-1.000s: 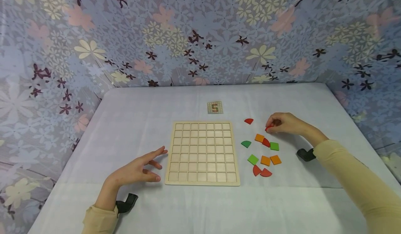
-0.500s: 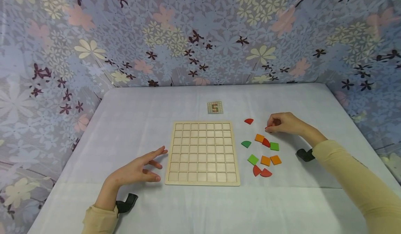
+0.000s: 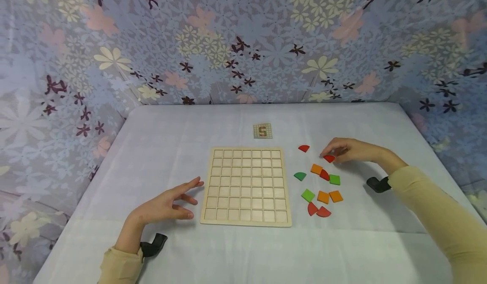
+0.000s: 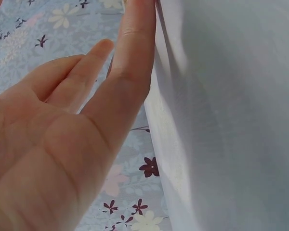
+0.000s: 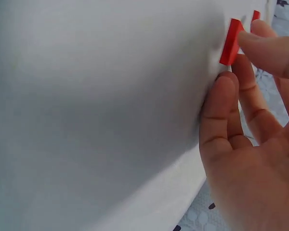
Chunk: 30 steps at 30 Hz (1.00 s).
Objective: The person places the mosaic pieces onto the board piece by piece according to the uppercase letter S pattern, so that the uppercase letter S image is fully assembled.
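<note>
In the head view my right hand is over the right side of the table, fingers spread around a red quarter-circle tile. The tile shows between thumb and index finger; in the right wrist view the same red tile sits right at a fingertip. My left hand hovers with loosely extended fingers by the left edge of the wooden grid board, holding nothing. In the left wrist view that left hand shows its palm and relaxed fingers.
Right of the board lie a red quarter tile, a dark green quarter tile, orange squares, light green squares and more red quarters. Behind the board is a small card with an S pattern. Floral cloth surrounds the table.
My right hand's fingers have spread from a pinch on the red quarter tile, whose face now shows. The head view has shifted slightly. My left hand keeps its pose.
</note>
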Tool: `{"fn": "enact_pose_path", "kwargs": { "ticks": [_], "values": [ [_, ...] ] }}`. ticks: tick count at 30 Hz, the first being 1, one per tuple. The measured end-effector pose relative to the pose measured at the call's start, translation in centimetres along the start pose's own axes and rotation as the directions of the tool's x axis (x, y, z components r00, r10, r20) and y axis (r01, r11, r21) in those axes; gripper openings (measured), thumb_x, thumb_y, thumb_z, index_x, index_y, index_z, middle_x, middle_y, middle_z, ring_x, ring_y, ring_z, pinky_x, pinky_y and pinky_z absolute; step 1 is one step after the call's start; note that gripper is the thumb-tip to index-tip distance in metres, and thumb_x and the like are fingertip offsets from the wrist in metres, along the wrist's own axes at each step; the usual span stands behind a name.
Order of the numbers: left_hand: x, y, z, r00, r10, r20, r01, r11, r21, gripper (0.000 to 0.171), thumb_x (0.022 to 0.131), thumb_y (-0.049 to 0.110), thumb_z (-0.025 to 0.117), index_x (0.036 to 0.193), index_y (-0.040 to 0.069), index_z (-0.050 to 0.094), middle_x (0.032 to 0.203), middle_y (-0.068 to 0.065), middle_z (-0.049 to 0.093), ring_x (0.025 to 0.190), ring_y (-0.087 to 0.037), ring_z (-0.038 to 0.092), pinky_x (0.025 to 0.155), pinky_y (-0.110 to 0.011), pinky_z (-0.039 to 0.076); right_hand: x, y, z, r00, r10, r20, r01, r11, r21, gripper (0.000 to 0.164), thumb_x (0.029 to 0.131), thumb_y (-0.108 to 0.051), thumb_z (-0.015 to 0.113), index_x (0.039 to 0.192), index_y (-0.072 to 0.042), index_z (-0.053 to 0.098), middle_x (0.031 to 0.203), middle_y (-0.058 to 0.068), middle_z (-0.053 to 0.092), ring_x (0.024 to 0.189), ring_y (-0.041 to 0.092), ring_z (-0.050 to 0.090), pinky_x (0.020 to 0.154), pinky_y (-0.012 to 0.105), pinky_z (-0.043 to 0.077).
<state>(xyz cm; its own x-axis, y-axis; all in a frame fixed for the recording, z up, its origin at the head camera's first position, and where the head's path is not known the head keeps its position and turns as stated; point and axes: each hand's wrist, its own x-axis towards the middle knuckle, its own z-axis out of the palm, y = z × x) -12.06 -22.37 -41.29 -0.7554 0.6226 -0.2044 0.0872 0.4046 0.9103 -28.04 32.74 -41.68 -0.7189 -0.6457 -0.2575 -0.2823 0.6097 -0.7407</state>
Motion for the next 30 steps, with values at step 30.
{"fn": "enact_pose_path", "kwargs": {
  "ticks": [30],
  "values": [
    [0.0, 0.9, -1.1, 0.999, -0.014, 0.038, 0.016, 0.999, -0.035, 0.087, 0.086, 0.009, 0.069, 0.153, 0.014, 0.014, 0.156, -0.008, 0.013, 0.120, -0.032, 0.048, 0.084, -0.033, 0.050, 0.2, -0.5, 1.0, 0.980, 0.019, -0.200, -0.046, 0.990, -0.135, 0.026, 0.081, -0.001, 0.071, 0.106, -0.004, 0.066, 0.096, 0.005, 0.060, 0.085, 0.021, 0.052, 0.073, 0.024, 0.047]
  ]
}}
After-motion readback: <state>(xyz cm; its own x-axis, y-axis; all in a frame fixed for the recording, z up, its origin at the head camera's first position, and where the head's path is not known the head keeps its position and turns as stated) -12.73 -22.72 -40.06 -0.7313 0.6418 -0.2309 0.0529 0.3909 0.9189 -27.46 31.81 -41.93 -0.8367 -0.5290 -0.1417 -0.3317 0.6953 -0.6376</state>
